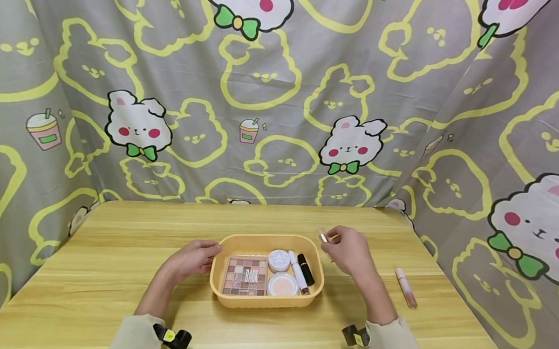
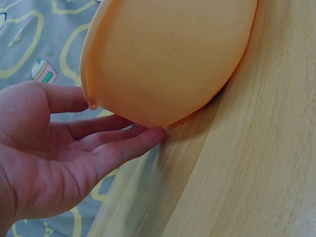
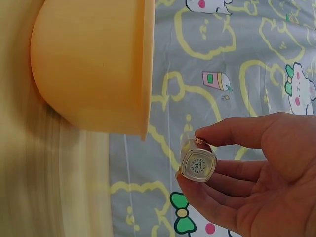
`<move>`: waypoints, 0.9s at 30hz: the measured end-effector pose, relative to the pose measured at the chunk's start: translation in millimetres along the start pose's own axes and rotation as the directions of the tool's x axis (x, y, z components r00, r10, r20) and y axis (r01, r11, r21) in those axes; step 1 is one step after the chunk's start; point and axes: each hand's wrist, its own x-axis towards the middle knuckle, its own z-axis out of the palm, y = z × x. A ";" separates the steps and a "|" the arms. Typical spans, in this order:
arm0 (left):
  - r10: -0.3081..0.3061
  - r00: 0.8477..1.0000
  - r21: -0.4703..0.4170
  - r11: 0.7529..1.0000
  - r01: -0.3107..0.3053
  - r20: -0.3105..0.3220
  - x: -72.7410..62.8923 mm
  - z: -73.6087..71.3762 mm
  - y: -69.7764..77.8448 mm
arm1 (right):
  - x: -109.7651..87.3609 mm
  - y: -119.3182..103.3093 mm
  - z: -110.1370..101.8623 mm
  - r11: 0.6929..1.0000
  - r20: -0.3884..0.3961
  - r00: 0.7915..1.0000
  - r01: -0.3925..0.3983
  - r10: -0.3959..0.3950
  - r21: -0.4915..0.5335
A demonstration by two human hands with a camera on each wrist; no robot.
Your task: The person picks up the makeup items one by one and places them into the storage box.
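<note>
A yellow plastic basket (image 1: 264, 303) stands on the table. My left hand (image 1: 199, 255) holds its left end, thumb at the rim and fingertips against the outer wall (image 2: 168, 59). Just beyond the basket's right end, my right hand (image 1: 349, 249) pinches a small clear-ended lip gloss tube (image 3: 198, 165) between thumb and fingers; its square base shows "04". Inside the basket lie an eyeshadow palette (image 1: 245, 277), a white jar with a star lid (image 1: 279, 260), a round compact (image 1: 283, 285), a white tube (image 1: 298, 273) and a black tube (image 1: 306, 269).
A pink lip gloss tube (image 1: 405, 287) lies on the wooden table (image 1: 160, 215), right of my right forearm. Patterned grey curtains (image 1: 280, 164) hang behind the table and along both sides. Each wrist carries a black camera mount (image 1: 173, 337).
</note>
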 end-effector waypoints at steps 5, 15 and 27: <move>0.005 1.000 0.004 1.000 -0.005 0.004 0.3 0.3 -0.1 | -1.8 -5.6 4.6 1.000 -0.009 1.000 0.017 -0.017 0.000; 0.000 1.000 0.003 1.000 0.000 -0.009 0.1 1.1 -0.2 | -5.3 -16.0 21.9 0.997 -0.011 0.997 0.071 -0.071 -0.037; 0.001 1.000 0.000 1.000 -0.001 -0.014 0.1 1.4 -0.3 | -13.5 -29.2 40.5 0.992 0.022 0.993 0.113 -0.113 -0.047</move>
